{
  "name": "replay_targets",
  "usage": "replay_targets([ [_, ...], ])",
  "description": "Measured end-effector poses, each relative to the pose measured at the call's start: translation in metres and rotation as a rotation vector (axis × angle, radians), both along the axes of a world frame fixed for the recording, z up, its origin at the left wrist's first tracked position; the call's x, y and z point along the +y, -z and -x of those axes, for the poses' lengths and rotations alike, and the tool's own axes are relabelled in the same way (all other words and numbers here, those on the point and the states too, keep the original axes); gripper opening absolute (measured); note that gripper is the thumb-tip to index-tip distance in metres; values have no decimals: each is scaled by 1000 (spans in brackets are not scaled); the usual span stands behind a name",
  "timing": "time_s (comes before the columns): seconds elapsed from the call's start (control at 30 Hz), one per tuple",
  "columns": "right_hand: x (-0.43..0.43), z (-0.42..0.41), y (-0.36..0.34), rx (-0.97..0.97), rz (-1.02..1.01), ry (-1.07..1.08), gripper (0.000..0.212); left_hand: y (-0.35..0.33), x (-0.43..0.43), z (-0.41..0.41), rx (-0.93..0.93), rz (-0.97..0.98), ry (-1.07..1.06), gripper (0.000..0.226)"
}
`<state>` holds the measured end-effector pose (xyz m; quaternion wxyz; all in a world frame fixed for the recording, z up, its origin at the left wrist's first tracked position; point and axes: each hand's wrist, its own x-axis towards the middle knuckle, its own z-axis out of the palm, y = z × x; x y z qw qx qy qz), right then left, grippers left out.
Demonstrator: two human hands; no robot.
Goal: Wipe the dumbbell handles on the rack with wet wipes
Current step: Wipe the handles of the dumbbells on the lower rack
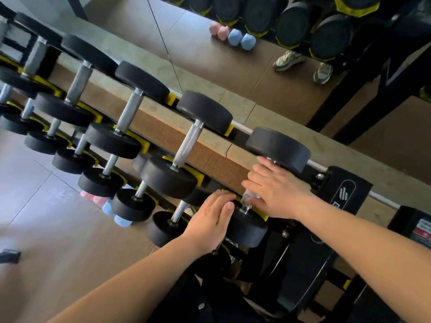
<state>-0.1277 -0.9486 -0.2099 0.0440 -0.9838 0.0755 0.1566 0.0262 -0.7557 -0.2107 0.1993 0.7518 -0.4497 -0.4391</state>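
A black rack [345, 194] with yellow cradles holds a row of black dumbbells with steel handles. My right hand [275, 192] lies over the handle [247, 199] of the rightmost top-row dumbbell [277, 148], fingers wrapped around it; most of the handle is hidden under the hand. A pale patch beneath the fingers may be a wet wipe, but I cannot tell for sure. My left hand [210, 220] rests with straight fingers on that dumbbell's near black head [247, 227]. The neighbouring dumbbell's handle [187, 145] is bare steel.
A lower row of smaller dumbbells [133, 203] runs beneath. A mirror [210, 54] behind the rack reflects dumbbells and a pair of sneakers. Pink and blue small dumbbells [109, 206] lie on the brown floor at the left.
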Motion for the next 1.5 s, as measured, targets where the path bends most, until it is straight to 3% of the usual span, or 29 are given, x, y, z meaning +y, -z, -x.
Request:
replay_targets([
  [0.13, -5, -14, -3, 25, 38, -67, 49, -1, 0, 1, 32, -44, -15, 65],
  [0.23, -4, -14, -1, -53, -12, -24, 35, -6, -1, 2, 75, -72, -22, 66],
  [0.37, 10, -19, -5, -65, -46, 79, 34, -12, -1, 3, 69, -79, -19, 56],
  [0.67, 49, 8, 11, -453, -309, 190, 31, -13, 1, 4, 58, -67, -20, 50],
  [0.83, 28, 23, -23, -758, -107, 471, 31, -11, 2, 6, 79, -69, -26, 51],
  [0.93, 39, 16, -7, -677, -22, 480, 31, -12, 1, 8, 73, -69, -39, 50],
  [1.03, 56, 16, 22, -527, -110, 499, 37, -15, -1, 4, 86, -97, -18, 49],
  [1.17, 65, 17, 13, -518, -268, 466, 29, -20, -2, 3, 78, -98, -14, 49],
  [1.3, 78, 27, -6, -416, -616, 549, 26, -22, -4, 8, 62, -86, -43, 48],
  [1.4, 88, 32, -18, -540, -655, 642, 27, -30, -5, 11, -36, -75, -15, 51],
  [1.5, 89, 25, -39, -751, -640, 739, 30, -45, -10, 15, -47, 130, 33, 57],
])
